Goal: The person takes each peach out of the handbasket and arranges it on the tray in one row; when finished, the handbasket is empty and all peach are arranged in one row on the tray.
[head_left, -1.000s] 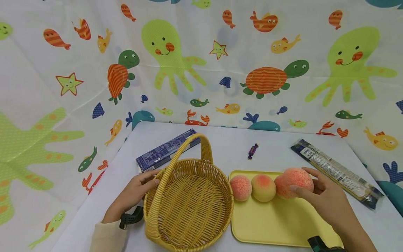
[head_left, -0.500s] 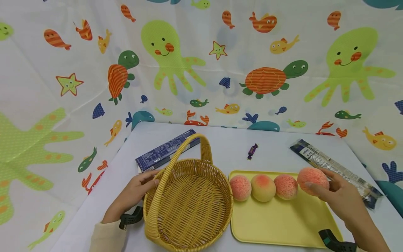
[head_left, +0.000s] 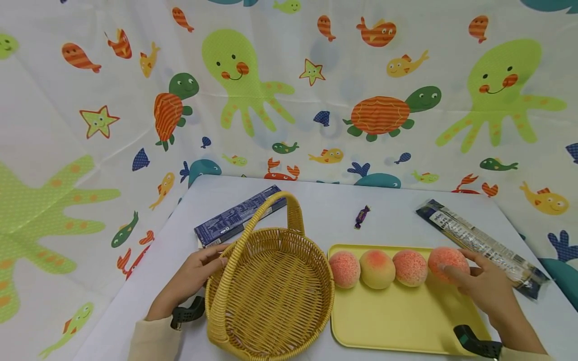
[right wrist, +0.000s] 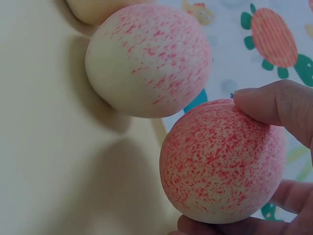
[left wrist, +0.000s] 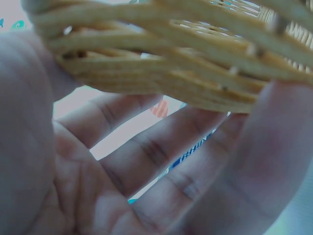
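Note:
My right hand [head_left: 485, 286] grips a pink-speckled peach [head_left: 447, 264] between thumb and fingers at the right end of a row on the yellow tray [head_left: 397, 321]. In the right wrist view the held peach [right wrist: 222, 161] shows close to a neighbouring peach [right wrist: 149, 61]. That row holds a pink peach [head_left: 345, 269], a yellow one with a red top [head_left: 377, 269] and another pink peach [head_left: 410, 268]. My left hand [head_left: 196, 276] holds the left rim of a wicker basket [head_left: 275, 296], which has nothing in it. In the left wrist view, fingers [left wrist: 146, 147] curl under the basket's woven rim [left wrist: 146, 58].
A dark blue box [head_left: 235, 218] lies behind the basket. A purple wrapped candy [head_left: 362, 217] is at the back middle of the white table [head_left: 325, 210]. To the right of the tray lies a long clear and blue packet [head_left: 483, 245]. A sea-animal curtain [head_left: 280, 95] hangs behind.
My right hand has carried the peach rightward, from in front of the third peach to the row's right end, then lowered it toward the tray. The left hand and basket stay put.

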The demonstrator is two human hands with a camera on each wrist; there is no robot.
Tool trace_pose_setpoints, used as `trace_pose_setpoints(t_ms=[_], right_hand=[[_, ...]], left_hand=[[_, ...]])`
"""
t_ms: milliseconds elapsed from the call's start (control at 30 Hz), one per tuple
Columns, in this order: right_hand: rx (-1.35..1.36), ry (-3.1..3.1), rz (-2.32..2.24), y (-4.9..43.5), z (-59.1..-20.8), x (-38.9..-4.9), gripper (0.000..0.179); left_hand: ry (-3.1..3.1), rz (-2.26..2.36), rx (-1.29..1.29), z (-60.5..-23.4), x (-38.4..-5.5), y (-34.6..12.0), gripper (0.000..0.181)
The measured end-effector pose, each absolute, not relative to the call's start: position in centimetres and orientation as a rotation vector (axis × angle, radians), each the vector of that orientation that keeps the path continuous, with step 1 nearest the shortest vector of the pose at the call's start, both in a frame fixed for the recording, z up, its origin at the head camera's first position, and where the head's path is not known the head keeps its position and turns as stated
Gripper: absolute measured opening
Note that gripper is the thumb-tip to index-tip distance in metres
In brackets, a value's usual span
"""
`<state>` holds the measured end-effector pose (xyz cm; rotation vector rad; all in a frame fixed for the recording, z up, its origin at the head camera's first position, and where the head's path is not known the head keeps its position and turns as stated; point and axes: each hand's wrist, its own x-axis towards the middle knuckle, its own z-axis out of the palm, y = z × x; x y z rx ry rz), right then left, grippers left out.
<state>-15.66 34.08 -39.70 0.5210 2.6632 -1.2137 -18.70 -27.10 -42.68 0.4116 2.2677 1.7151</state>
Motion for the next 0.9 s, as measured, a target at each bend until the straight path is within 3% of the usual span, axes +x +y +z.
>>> trace_pose_setpoints(t_ms=[900], right_hand=[[0.514, 2.697, -0.996, 33.85, -40.61, -16.66, 0.106]], left_hand=[[2.286, 1.705, 0.411, -43.12, -18.96, -27.18, 0.049]])
